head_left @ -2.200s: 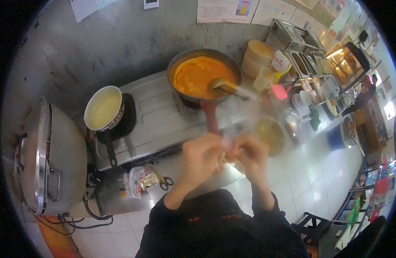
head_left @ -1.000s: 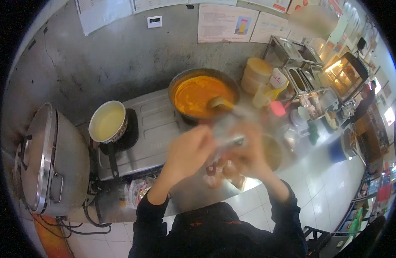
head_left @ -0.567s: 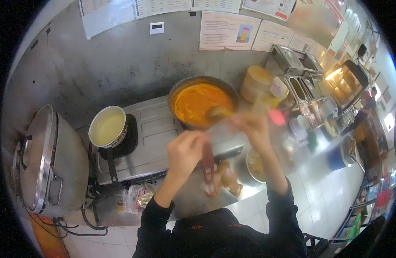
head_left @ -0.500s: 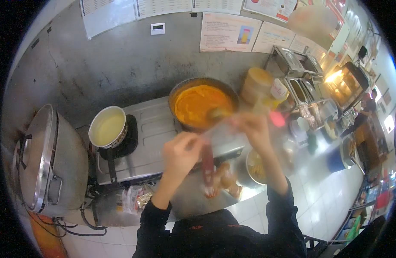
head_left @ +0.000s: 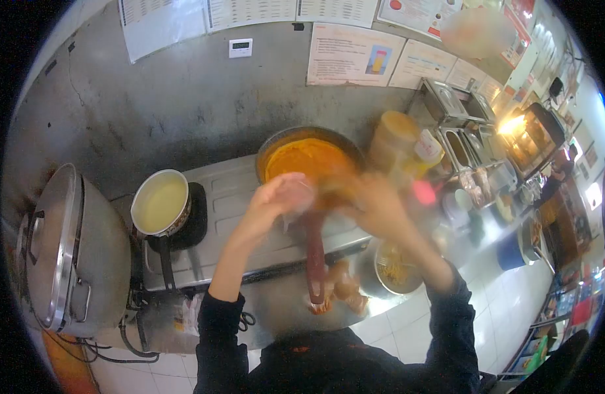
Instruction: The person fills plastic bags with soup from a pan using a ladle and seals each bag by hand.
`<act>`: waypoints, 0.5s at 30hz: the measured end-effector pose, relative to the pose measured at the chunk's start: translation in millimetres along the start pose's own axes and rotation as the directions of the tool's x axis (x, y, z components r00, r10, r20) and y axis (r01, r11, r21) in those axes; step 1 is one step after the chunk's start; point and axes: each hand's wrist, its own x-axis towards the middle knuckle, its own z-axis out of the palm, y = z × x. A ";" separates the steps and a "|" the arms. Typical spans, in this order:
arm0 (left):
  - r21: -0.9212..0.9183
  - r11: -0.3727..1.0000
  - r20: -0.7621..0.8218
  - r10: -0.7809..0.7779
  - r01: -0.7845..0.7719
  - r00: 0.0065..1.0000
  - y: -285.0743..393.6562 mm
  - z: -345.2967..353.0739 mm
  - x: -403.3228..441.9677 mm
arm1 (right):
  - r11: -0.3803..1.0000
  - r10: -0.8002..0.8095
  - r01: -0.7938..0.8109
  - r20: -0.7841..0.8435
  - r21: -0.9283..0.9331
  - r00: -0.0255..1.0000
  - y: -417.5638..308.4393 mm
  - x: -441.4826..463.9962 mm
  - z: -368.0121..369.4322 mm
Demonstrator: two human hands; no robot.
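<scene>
My left hand (head_left: 276, 197) is raised over the near edge of a wide pan, its fingers closed around a crumpled piece of clear plastic (head_left: 301, 195). Beside it, my right hand (head_left: 376, 205) is smeared by motion, so its fingers cannot be read. A brownish blur lies between the two hands, and I cannot make out what it is. The pan holds thick orange sauce (head_left: 305, 159) and sits on the metal stove top (head_left: 227, 197). Its red-brown handle (head_left: 315, 253) points toward me.
A small pot (head_left: 161, 200) of pale yellow liquid stands left on the stove. Farther left is a large lidded metal pot (head_left: 95, 256). Scissors (head_left: 246, 321) lie near my left sleeve. A bowl of noodles (head_left: 397, 269) is at right, and jars (head_left: 394, 134) stand behind.
My hands, which stretched the clear plastic between them, have come apart. The plastic now bunches in my left hand, while my right hand has lowered slightly and blurs. The view has shifted a little.
</scene>
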 end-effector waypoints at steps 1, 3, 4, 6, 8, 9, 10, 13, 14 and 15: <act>-0.010 0.998 -0.078 0.056 -0.057 0.995 1.0 -2.6 -1.5 | 0.957 0.140 -0.092 0.162 -0.273 0.977 2.6 -5.2 5.1; 0.038 0.992 -0.121 0.124 -0.120 0.985 5.7 -8.0 -6.0 | 0.928 0.209 -0.115 0.241 -0.355 0.948 12.1 -10.4 25.5; 0.089 0.980 -0.161 0.191 -0.179 0.968 8.5 -9.3 -8.3 | 0.891 0.283 -0.128 0.312 -0.435 0.907 12.6 -8.5 28.7; 0.128 0.972 -0.208 0.222 -0.199 0.953 12.8 -10.4 -13.5 | 0.864 0.194 -0.044 0.252 -0.502 0.948 14.2 -7.2 27.8; 0.169 0.963 -0.251 0.249 -0.211 0.935 19.3 -11.6 -21.9 | 0.824 0.100 0.030 0.197 -0.566 0.975 9.0 -5.0 16.3; 0.408 0.885 -0.239 0.341 -0.224 0.909 24.3 -13.1 -26.3 | 0.836 0.034 0.092 0.219 -0.542 0.975 6.1 -2.5 6.0; 0.622 0.752 -0.203 0.426 -0.220 0.881 28.3 -14.3 -30.0 | 0.842 -0.032 0.155 0.238 -0.518 0.971 3.4 -0.1 -2.6; 0.707 0.685 -0.207 0.437 -0.175 0.875 34.4 -16.0 -40.9 | 0.769 -0.107 0.207 0.198 -0.605 0.974 -4.2 6.6 -16.6; 0.706 0.687 -0.213 0.438 -0.172 0.873 32.1 -16.8 -44.1 | 0.768 -0.112 0.213 0.202 -0.604 0.973 -3.7 8.2 -18.5; 0.664 0.725 -0.245 0.439 -0.180 0.864 29.3 -17.4 -47.4 | 0.777 -0.126 0.219 0.194 -0.591 0.973 -2.1 9.0 -20.5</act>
